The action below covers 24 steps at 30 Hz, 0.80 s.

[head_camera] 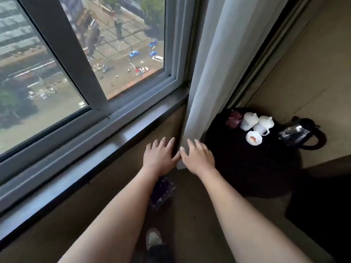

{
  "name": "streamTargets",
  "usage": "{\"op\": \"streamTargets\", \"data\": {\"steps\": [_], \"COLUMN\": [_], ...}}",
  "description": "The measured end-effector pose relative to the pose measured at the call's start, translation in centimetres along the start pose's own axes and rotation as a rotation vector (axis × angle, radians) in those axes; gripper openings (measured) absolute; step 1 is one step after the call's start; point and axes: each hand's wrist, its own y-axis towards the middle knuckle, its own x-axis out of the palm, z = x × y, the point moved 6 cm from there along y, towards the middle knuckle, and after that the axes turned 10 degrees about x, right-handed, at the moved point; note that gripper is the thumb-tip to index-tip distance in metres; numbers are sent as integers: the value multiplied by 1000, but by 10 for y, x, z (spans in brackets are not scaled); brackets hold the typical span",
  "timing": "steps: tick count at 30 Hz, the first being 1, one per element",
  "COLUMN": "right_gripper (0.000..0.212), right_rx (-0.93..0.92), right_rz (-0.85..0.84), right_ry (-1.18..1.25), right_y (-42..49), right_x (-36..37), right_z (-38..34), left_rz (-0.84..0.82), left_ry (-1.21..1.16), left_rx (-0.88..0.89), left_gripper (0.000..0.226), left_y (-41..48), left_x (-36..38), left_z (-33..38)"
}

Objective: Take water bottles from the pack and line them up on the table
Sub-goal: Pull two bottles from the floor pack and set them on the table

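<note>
— Bottles first: where is the pack lying relative to the hands?

— A dark purple, crinkled plastic-wrapped pack is lying on the brown carpeted floor, below and just behind the left hand, partly hidden under that forearm. Whether bottles are inside, I cannot tell.

— And the hands themselves?

— Both are reaching forward, palms down, fingers spread and holding nothing. The right hand is hovering just beside the left, their thumbs nearly touching. The right fingertips are overlapping the hem of the pale grey curtain; actual contact is unclear.

— Anything else near them?

— Right of the right hand, a round black table is carrying three white wrapped cups, a dark red sachet and a black electric kettle at its far edge. Left of the hands, the grey window sill is running along below the glass.
</note>
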Motion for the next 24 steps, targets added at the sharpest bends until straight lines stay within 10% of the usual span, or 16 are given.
{"op": "streamTargets", "data": {"steps": [16,24], "right_gripper": [44,32], "right_rx": [-139,-316], "right_rz": [-557,-689], "right_ry": [-94,-194], "right_y": [128,166], "right_x": [339,466], "right_z": [39,71], "left_rz": [-152,-171], "left_ry": [-501,-607], "left_rx": [-542,-545], "left_gripper": [63,37], "left_y": [18,60], "left_x": [349,473], "left_z": [-148,-156]}}
